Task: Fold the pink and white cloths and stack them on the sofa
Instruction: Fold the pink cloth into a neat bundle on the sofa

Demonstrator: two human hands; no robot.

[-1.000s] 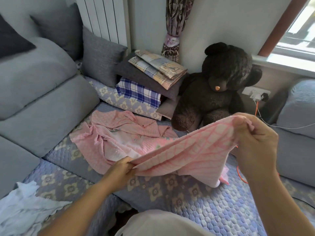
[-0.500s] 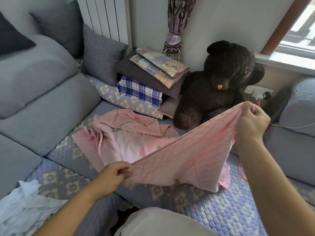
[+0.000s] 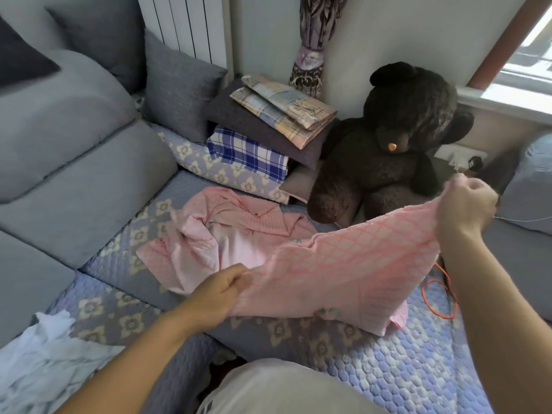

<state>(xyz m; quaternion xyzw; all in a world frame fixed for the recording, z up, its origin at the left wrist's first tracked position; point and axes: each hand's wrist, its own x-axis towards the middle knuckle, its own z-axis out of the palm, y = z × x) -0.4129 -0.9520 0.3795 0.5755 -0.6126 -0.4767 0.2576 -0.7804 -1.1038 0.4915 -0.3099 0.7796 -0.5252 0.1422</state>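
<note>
- Pink cloth (image 3: 343,270): held in the air above the sofa (image 3: 418,369), stretched between both hands; only its lowest corner touches the quilted seat cover, at lower right; its top edge forms the long axis, running from lower left, near the person, up to the right.
- White cloth (image 3: 44,360): lies crumpled at the near left edge of the seat, untouched; well apart from the hands.
- Left hand (image 3: 215,297): fingers curled and pinching the near left corner of the pink cloth; this is the lower end of the stretched edge.
- Right hand (image 3: 466,207): fingers curled tight around the far right corner, raised higher than the left hand; the cloth bunches slightly inside this grip.
- Step in hand, as a judgement: spreading the cloth flat ahead of the first fold; level the two hands so the top edge is horizontal; keep the edge taut so the hanging part drops without twists; bring corner to corner only once the edge is straight.
- Second pink cloth (image 3: 209,234): lies crumpled on the seat behind the held one; not yet folded; no folded stack of pink or white cloths is visible.
- Pile of checked bedding (image 3: 263,130) and a dark teddy bear (image 3: 394,144): stand at the far end of the seat, against the wall.
</note>
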